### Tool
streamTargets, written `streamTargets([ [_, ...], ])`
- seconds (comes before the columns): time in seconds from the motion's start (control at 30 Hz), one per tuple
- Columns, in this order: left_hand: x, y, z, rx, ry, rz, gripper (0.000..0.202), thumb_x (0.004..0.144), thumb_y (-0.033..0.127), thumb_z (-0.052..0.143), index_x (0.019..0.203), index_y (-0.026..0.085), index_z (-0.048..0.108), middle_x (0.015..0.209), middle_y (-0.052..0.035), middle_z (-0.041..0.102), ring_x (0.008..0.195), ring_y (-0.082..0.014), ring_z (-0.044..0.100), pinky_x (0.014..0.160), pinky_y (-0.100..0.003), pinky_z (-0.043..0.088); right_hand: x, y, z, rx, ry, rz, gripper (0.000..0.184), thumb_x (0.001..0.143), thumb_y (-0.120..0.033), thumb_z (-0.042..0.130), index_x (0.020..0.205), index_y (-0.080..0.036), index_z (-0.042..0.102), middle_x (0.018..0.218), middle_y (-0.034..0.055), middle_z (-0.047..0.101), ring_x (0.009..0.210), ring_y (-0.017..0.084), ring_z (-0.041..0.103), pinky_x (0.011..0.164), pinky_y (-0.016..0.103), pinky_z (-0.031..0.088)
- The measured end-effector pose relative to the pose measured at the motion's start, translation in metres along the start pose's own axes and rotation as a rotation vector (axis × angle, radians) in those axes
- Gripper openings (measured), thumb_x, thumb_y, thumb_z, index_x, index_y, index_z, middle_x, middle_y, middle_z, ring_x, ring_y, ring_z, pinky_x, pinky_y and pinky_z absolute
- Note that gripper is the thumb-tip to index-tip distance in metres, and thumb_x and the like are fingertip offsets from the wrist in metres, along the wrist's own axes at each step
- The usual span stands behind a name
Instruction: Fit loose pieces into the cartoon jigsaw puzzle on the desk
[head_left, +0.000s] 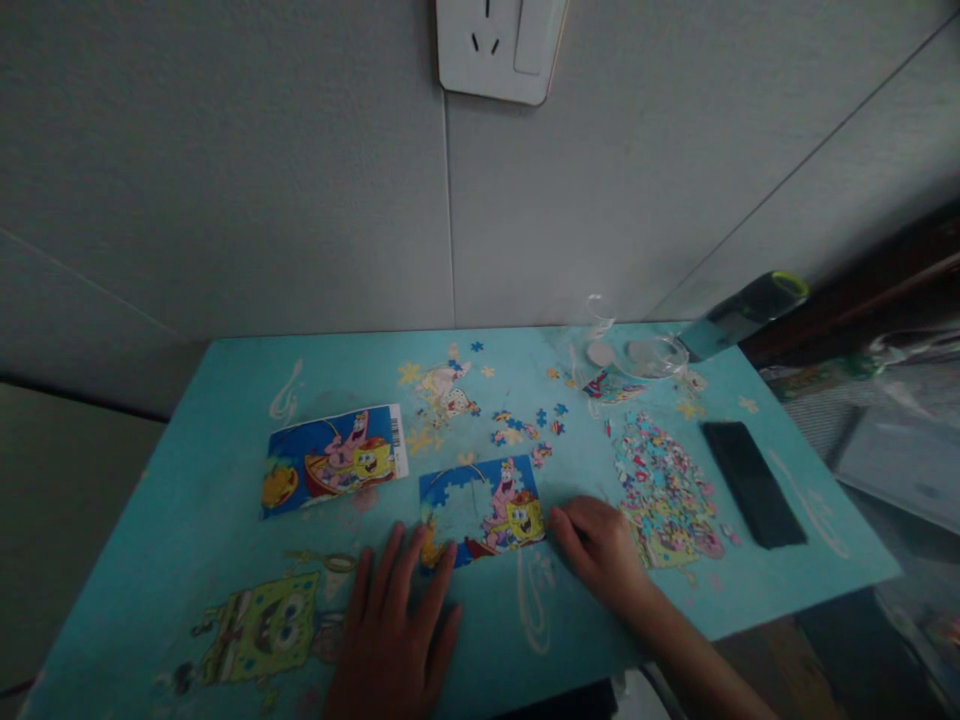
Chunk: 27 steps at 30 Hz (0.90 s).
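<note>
A partly assembled jigsaw puzzle [517, 520] lies on the blue cartoon-print table, its border and right side filled in around a gap. Flat on the table, my left hand [394, 620] has its fingers spread, the tips at the puzzle's lower left corner. My right hand [600, 545] is curled closed beside the puzzle's right edge; whatever its fingers hold, if anything, is hidden. Several loose puzzle pieces [529, 430] are scattered just above the puzzle. Left of it is a card with the matching picture [334, 460].
A big pile of small colourful pieces [664, 490] spreads at the right, with a black phone-like slab [752, 485] beyond it. Clear plastic containers [652, 355] and a dark cylinder [742, 315] stand at the back right. A wall with a socket [499, 50] rises behind the table [180, 470].
</note>
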<state>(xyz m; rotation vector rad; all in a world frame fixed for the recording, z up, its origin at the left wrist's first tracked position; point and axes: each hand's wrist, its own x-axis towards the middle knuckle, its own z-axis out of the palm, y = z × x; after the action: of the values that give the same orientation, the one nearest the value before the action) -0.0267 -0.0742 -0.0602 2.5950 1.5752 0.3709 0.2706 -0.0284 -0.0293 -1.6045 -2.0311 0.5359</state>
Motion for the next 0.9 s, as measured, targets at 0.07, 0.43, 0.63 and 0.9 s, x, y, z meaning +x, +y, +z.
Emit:
streamTargets([
  [0.07,0.0,0.0,0.001,0.004,0.002,0.001,0.067,0.09,0.032,0.062,0.153,0.032,0.037,0.161,-0.0112,0.03,0.149,-0.0384,0.026,0.119,-0.065,0.025,0.0,0.0,0.0,0.0,-0.018,-0.002,0.037,0.101,-0.028,0.047,0.065,-0.021,0.051,0.061,-0.0001,0.051,0.058,0.014,0.047,0.06,0.03,0.034],
  [0.43,0.005,0.007,-0.011,0.031,-0.01,-0.011,0.063,0.093,0.029,0.058,0.153,0.029,0.039,0.162,-0.0118,0.03,0.149,-0.0386,0.025,0.118,-0.064,0.027,0.0,0.001,-0.001,0.041,-0.042,-0.009,0.036,0.101,-0.028,0.047,0.067,-0.021,0.049,0.062,-0.0005,0.05,0.058,0.014,0.046,0.061,0.03,0.033],
  [0.63,0.005,0.009,-0.012,0.032,-0.022,-0.015,0.061,0.094,0.03,0.057,0.152,0.027,0.041,0.163,-0.012,0.028,0.15,-0.0394,0.023,0.118,-0.065,0.027,-0.002,0.004,0.003,0.038,-0.013,-0.011,0.037,0.1,-0.029,0.05,0.064,-0.02,0.049,0.061,-0.0012,0.048,0.057,0.013,0.046,0.061,0.03,0.033],
  [0.9,0.007,0.011,-0.011,0.051,-0.014,-0.003,0.056,0.095,0.032,0.055,0.15,0.024,0.045,0.16,-0.0154,0.033,0.149,-0.0412,0.023,0.116,-0.067,0.028,0.011,0.011,-0.016,0.211,0.081,0.172,0.039,0.101,-0.037,0.051,0.07,-0.019,0.067,0.064,0.001,0.064,0.058,0.014,0.058,0.059,0.027,0.041],
])
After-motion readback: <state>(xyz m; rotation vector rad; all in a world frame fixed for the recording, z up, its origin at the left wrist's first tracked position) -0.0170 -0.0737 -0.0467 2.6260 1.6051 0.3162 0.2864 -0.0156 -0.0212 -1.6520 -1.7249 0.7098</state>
